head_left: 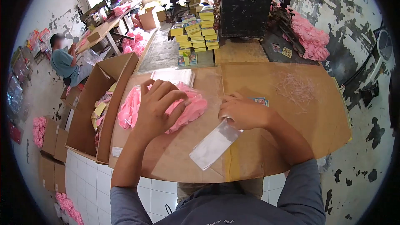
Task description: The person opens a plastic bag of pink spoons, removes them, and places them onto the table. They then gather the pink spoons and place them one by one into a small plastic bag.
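My left hand (159, 106) reaches over a heap of soft pink pieces (191, 110), its fingers spread and curved, with no object showing between them. Closed fingers of my right hand (243, 111) grip the upper end of a clear plastic bag (214, 146), which hangs slanting toward the table's front edge. Just beyond the right hand, a few printed cards (261, 101) lie partly hidden. Behind the pink heap is a stack of flat clear bags (175, 76).
Cardboard covers the table (266, 150). A long open carton (116, 116) stands along its left side. Thin clear strips (296, 86) lie at right. Yellow-edged card stacks (196, 33) and a black machine panel (243, 10) stand behind. A seated person (66, 60) works at far left.
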A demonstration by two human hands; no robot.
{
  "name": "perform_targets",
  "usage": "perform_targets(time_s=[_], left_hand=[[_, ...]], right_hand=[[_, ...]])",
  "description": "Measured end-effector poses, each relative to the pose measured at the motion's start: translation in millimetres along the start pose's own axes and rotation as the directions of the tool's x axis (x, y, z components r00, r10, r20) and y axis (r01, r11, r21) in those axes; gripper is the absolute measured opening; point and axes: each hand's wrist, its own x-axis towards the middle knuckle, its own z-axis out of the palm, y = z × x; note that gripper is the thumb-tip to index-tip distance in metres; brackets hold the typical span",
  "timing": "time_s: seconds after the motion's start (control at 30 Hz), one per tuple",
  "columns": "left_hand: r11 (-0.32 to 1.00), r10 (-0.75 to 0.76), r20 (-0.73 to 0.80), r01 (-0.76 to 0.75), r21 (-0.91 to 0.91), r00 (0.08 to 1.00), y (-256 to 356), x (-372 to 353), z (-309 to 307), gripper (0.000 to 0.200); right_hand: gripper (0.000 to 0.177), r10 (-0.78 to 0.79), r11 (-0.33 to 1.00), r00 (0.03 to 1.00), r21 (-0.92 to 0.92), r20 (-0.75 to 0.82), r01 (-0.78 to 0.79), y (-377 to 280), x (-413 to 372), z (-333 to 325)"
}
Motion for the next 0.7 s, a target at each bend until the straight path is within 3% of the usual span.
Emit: perform_targets(time_s=[0.07, 0.17, 0.27, 0.3, 0.4, 0.43, 0.47, 0.5, 0.57, 0.6, 0.67, 0.7], left_hand=[[0.999, 0.020, 0.009, -0.020, -0.043, 1.000, 0, -2, 0, 0.018], [0.984, 0.036, 0.036, -0.029, -0.176, 0.999, 6, -4, 1, 0.020], [0.928, 0.126, 0.113, -0.077, -0.366, 0.986, 12, -8, 4, 0.022], [0.893, 0.141, 0.184, -0.045, -0.448, 0.973, 8, -12, 2, 0.027], [0.874, -0.023, 0.165, 0.100, -0.475, 0.986, -11, -19, -15, 0.033], [0.877, -0.196, 0.130, 0.233, -0.420, 0.972, -28, -29, -18, 0.036], [0.956, -0.210, 0.026, 0.211, -0.203, 0.977, -52, -29, -23, 0.041], [0.930, -0.366, -0.063, 0.365, -0.034, 0.928, -73, -37, -24, 0.044], [0.849, -0.468, -0.185, 0.497, 0.176, 0.864, -130, -71, -20, 0.045], [0.739, -0.642, -0.106, 0.650, 0.179, 0.759, -149, -86, -20, 0.043], [0.436, -0.898, 0.048, 0.870, 0.228, 0.438, -177, -115, -18, 0.040], [0.451, -0.892, 0.102, 0.885, 0.119, 0.441, -188, -127, -12, 0.039]], right_hand=[[0.021, 0.105, 0.988, 0.994, 0.114, -0.003, -0.104, -11, 1, -25], [0.022, 0.083, 0.921, 0.955, 0.388, -0.285, 0.036, -29, 9, -28], [0.026, 0.033, 0.945, 0.874, 0.300, -0.484, 0.131, -19, 29, 7], [0.028, 0.082, 0.946, 0.880, 0.315, -0.468, 0.079, -10, 32, 21], [0.031, 0.259, 0.915, 0.892, 0.391, -0.371, -0.103, 3, 37, 36], [0.030, 0.336, 0.881, 0.893, 0.437, -0.301, -0.184, -3, 36, 28], [0.030, 0.409, 0.838, 0.884, 0.478, -0.226, -0.265, -7, 35, 25], [0.034, 0.381, 0.867, 0.891, 0.430, -0.247, -0.252, -5, 34, 29], [0.041, 0.319, 0.920, 0.902, 0.324, -0.291, -0.220, 4, 31, 37], [0.039, 0.375, 0.876, 0.900, 0.404, -0.223, -0.264, 6, 33, 36], [0.036, 0.465, 0.760, 0.882, 0.544, -0.071, -0.357, 12, 38, 33], [0.034, 0.482, 0.703, 0.872, 0.632, -0.085, -0.327, 16, 40, 37]])
